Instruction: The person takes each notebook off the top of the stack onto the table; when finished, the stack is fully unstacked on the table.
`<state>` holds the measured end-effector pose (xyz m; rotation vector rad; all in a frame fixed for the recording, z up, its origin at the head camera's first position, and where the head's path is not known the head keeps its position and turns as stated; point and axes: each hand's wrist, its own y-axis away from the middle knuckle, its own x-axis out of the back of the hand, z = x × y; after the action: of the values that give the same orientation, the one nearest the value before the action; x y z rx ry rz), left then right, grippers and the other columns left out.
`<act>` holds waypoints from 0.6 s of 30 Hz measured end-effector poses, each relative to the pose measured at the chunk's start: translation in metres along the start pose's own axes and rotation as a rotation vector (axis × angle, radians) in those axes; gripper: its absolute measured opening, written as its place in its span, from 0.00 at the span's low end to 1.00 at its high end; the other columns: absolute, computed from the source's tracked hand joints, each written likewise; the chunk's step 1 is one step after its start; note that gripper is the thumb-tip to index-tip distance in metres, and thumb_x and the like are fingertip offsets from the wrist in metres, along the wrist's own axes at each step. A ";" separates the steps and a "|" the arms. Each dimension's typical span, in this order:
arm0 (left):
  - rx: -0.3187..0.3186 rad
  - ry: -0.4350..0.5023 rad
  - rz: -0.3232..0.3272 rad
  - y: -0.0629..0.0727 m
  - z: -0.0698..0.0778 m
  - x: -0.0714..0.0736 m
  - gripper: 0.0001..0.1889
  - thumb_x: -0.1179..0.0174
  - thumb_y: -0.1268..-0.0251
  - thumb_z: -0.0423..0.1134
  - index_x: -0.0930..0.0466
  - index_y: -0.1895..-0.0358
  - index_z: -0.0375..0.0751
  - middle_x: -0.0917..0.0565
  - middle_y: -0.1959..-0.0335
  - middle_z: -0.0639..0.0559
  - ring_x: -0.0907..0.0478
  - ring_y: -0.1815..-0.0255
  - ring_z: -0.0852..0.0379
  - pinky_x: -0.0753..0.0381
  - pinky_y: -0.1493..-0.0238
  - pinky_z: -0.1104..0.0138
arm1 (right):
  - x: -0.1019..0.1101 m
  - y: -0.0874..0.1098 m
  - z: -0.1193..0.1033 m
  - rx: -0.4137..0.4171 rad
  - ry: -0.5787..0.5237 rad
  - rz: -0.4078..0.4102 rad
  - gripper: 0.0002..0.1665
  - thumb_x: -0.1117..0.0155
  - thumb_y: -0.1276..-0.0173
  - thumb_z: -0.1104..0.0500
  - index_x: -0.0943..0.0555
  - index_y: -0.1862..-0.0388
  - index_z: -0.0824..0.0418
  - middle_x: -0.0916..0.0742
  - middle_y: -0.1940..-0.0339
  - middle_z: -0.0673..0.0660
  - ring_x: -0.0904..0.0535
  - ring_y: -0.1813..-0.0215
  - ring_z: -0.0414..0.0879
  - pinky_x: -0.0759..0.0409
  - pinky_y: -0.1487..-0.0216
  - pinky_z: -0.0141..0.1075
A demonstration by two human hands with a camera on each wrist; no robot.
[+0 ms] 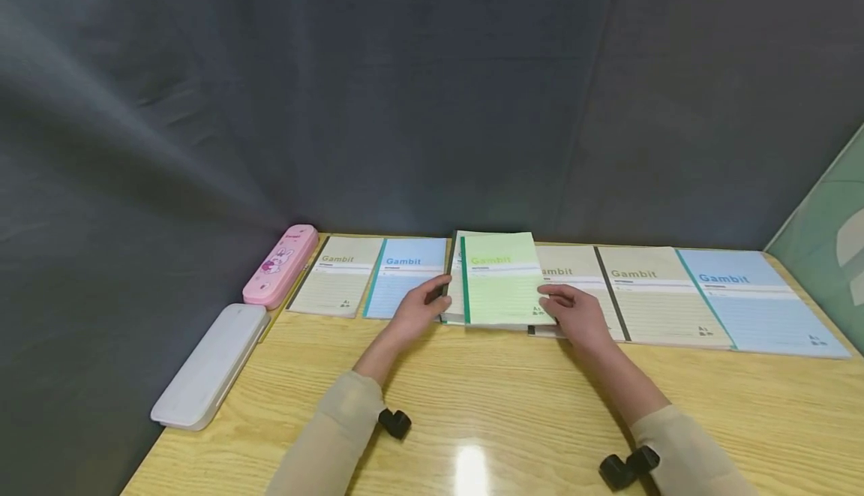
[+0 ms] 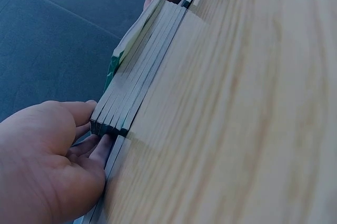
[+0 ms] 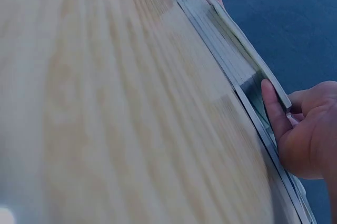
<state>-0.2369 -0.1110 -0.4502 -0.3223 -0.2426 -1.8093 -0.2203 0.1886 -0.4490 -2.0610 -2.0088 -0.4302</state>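
A green notebook (image 1: 502,290) lies over a thick stack of notebooks (image 2: 139,71), shifted to the right of the stack's spines. My right hand (image 1: 576,316) pinches the green notebook's right edge between thumb and fingers. In the right wrist view, that edge of the green notebook (image 3: 253,56) is raised off the stack. My left hand (image 1: 417,308) grips the left, spine side of the stack near its middle. The left wrist view shows the dark spines (image 2: 105,128) against my left fingers, some of which are hidden behind the stack.
To the left lie a blue notebook (image 1: 408,275) and a beige notebook (image 1: 335,275). Rightward are beige notebooks (image 1: 658,297) and a blue one (image 1: 759,301). A pink pencil case (image 1: 280,265) and a white case (image 1: 211,365) line the left table edge. A dark curtain (image 1: 432,91) hangs behind.
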 end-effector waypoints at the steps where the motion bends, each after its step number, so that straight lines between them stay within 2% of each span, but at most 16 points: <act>1: 0.002 0.003 -0.003 0.003 0.006 0.000 0.25 0.45 0.21 0.37 0.33 0.25 0.40 0.34 0.25 0.39 0.37 0.25 0.40 0.35 0.27 0.50 | 0.002 0.001 0.001 0.002 0.004 0.004 0.21 0.38 0.23 0.56 0.19 0.38 0.66 0.15 0.45 0.63 0.23 0.54 0.36 0.22 0.63 0.28; 5: 0.008 0.002 -0.010 0.012 0.025 0.000 0.25 0.46 0.22 0.32 0.34 0.26 0.34 0.34 0.26 0.35 0.37 0.26 0.37 0.35 0.27 0.50 | 0.012 0.007 0.006 0.002 -0.002 0.017 0.21 0.38 0.23 0.56 0.19 0.39 0.67 0.14 0.48 0.61 0.23 0.57 0.34 0.22 0.65 0.28; 7: 0.009 0.003 -0.009 0.009 0.019 0.000 0.25 0.46 0.22 0.32 0.34 0.25 0.34 0.34 0.25 0.36 0.37 0.26 0.38 0.35 0.28 0.50 | 0.017 0.011 0.008 0.001 -0.023 0.027 0.21 0.37 0.24 0.56 0.19 0.39 0.68 0.13 0.50 0.59 0.23 0.58 0.33 0.22 0.65 0.27; 10: 0.005 0.009 0.001 -0.001 0.002 -0.002 0.25 0.45 0.22 0.34 0.33 0.25 0.37 0.34 0.25 0.38 0.37 0.26 0.39 0.34 0.28 0.50 | 0.025 0.018 0.012 0.000 -0.061 0.030 0.21 0.37 0.24 0.57 0.19 0.40 0.70 0.13 0.51 0.56 0.22 0.58 0.31 0.19 0.63 0.27; 13: -0.002 0.010 0.009 -0.007 -0.010 -0.003 0.25 0.44 0.22 0.36 0.33 0.25 0.41 0.33 0.25 0.41 0.36 0.26 0.41 0.34 0.28 0.51 | 0.035 0.026 0.017 0.001 -0.120 0.015 0.22 0.38 0.23 0.58 0.21 0.39 0.73 0.13 0.54 0.51 0.20 0.58 0.31 0.15 0.61 0.31; 18: -0.012 0.004 0.002 -0.007 -0.014 -0.001 0.25 0.44 0.22 0.39 0.32 0.25 0.46 0.32 0.25 0.44 0.35 0.26 0.43 0.32 0.29 0.53 | 0.052 0.039 0.025 -0.005 -0.205 -0.022 0.25 0.39 0.22 0.57 0.23 0.37 0.75 0.14 0.56 0.42 0.18 0.57 0.32 0.13 0.58 0.37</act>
<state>-0.2445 -0.1133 -0.4635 -0.3266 -0.2286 -1.8094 -0.1796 0.2450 -0.4519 -2.1655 -2.1471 -0.2359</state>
